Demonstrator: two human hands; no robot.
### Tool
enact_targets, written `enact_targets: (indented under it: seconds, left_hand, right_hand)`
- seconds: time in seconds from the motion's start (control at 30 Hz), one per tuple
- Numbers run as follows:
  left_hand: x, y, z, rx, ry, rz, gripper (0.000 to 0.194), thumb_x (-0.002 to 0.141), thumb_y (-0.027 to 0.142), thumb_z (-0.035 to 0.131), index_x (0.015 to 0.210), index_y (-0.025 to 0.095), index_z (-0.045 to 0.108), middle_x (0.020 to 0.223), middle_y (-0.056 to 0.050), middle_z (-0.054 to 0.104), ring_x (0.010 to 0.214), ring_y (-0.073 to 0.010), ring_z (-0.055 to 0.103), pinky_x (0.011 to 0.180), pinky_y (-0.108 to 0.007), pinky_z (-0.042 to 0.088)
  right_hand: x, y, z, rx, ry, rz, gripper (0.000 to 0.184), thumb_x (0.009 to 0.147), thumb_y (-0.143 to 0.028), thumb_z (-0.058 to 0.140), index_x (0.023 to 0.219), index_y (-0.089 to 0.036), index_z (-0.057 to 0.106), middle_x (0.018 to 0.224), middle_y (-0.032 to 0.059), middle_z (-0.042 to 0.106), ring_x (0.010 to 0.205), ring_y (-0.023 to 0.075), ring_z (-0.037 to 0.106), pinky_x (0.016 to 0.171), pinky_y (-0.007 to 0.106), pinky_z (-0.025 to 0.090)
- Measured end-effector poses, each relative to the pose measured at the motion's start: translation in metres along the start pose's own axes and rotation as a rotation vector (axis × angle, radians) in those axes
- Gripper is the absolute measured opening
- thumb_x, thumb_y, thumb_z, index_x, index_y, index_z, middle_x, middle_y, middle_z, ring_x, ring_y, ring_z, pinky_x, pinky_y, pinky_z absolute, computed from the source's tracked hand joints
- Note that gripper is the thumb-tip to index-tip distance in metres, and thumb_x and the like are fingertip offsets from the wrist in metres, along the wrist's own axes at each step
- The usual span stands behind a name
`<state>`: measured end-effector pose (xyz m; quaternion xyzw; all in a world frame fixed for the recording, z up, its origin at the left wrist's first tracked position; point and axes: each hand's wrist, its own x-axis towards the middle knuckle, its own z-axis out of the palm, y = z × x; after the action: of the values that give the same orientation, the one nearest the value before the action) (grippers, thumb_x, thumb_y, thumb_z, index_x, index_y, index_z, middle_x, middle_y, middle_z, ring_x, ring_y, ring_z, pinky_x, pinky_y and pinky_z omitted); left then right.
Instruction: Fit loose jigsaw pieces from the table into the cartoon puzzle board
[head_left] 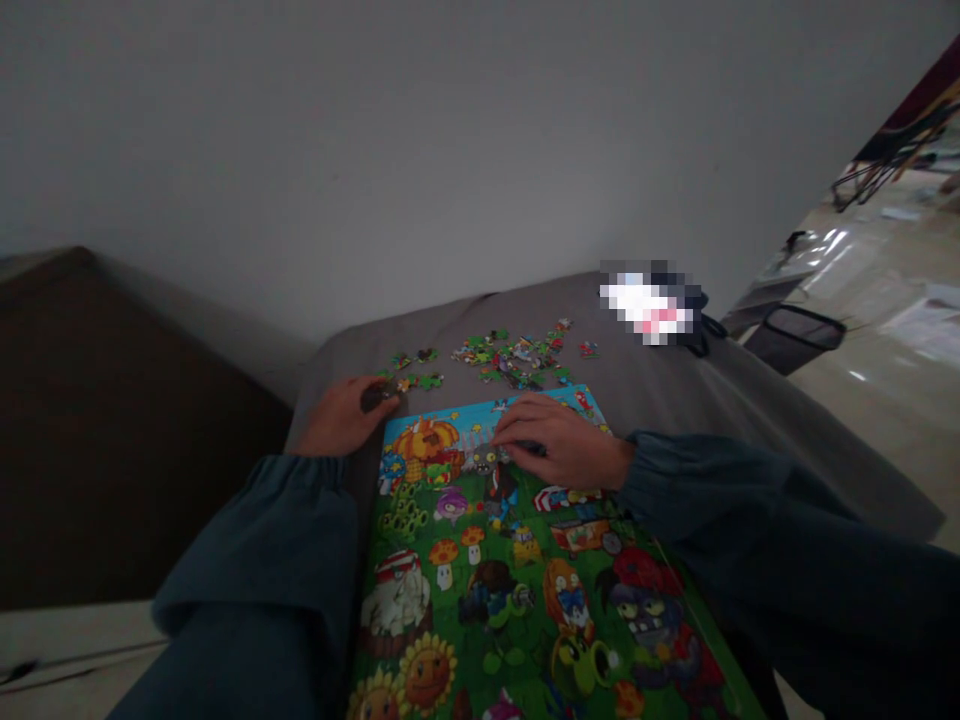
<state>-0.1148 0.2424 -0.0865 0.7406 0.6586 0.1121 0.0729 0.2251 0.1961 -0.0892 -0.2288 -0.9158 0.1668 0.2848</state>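
A jigsaw puzzle board printed with bright cartoon plants and zombies lies in front of me on a grey cloth surface. My right hand rests over its upper part, fingers bent and tips drawn together above the grey zombie picture; what they pinch, if anything, is hidden. Just past the board's upper left corner is my left hand, thumb and fingers curled closed beside several loose puzzle pieces. Whether a piece sits in that grip is too dark to tell. A larger heap of loose pieces lies beyond the board's top edge.
A pale wall rises behind the grey cloth. At its back right is a blurred-out bright object with dark straps. A dark brown block-like shape stands at left. Shiny floor shows at right.
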Motion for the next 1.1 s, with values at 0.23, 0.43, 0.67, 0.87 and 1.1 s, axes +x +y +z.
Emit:
enact_targets:
  seconds: [0.23, 0.43, 0.67, 0.87, 1.1]
  left_hand:
    - [0.006, 0.011, 0.005, -0.11, -0.003, -0.066, 0.058, 0.08, 0.053, 0.063, 0.127, 0.019, 0.063, 0.104, -0.008, 0.063, 0.088, -0.0229, 0.059, 0.081, -0.034, 0.049]
    - [0.015, 0.018, 0.012, -0.138, 0.06, -0.055, 0.055, 0.082, 0.053, 0.061, 0.123, 0.017, 0.065, 0.11, -0.011, 0.061, 0.097, -0.0254, 0.059, 0.09, -0.038, 0.047]
    - [0.02, 0.021, 0.011, -0.184, 0.055, -0.153, 0.039, 0.076, 0.054, 0.065, 0.095, 0.019, 0.067, 0.094, -0.009, 0.068, 0.086, -0.0256, 0.062, 0.075, -0.036, 0.049]
    - [-0.005, 0.055, -0.029, -0.302, 0.1, -0.185, 0.032, 0.076, 0.052, 0.068, 0.084, 0.022, 0.062, 0.077, 0.001, 0.067, 0.068, -0.0159, 0.061, 0.063, -0.027, 0.045]
    - [-0.049, 0.156, -0.017, -0.675, -0.158, 0.017, 0.041, 0.071, 0.062, 0.07, 0.082, 0.023, 0.061, 0.056, 0.002, 0.06, 0.048, -0.014, 0.054, 0.043, -0.025, 0.038]
  right_hand:
    - [0.0, 0.0, -0.001, 0.011, 0.014, -0.01, 0.021, 0.096, -0.019, 0.052, 0.101, -0.018, 0.073, 0.099, 0.0073, 0.072, 0.096, 0.0202, 0.061, 0.092, 0.041, 0.049]
    - [0.0, 0.002, -0.002, 0.017, 0.044, -0.034, 0.022, 0.095, -0.019, 0.052, 0.101, -0.017, 0.073, 0.099, 0.0084, 0.073, 0.095, 0.021, 0.061, 0.092, 0.041, 0.049]
    - [-0.001, 0.013, -0.025, -0.008, 0.175, 0.033, 0.02, 0.094, -0.019, 0.053, 0.098, -0.019, 0.072, 0.1, 0.0084, 0.073, 0.096, 0.0208, 0.062, 0.092, 0.042, 0.05]
    - [0.0, 0.014, -0.041, 0.173, 0.164, 0.225, 0.017, 0.094, -0.021, 0.057, 0.103, -0.018, 0.07, 0.098, 0.0051, 0.073, 0.086, 0.0151, 0.065, 0.081, 0.032, 0.053]
    - [0.003, -0.004, -0.024, 0.783, -0.005, 0.408, 0.042, 0.083, -0.025, 0.075, 0.121, -0.015, 0.06, 0.095, 0.0034, 0.071, 0.082, 0.0136, 0.068, 0.076, 0.029, 0.056]
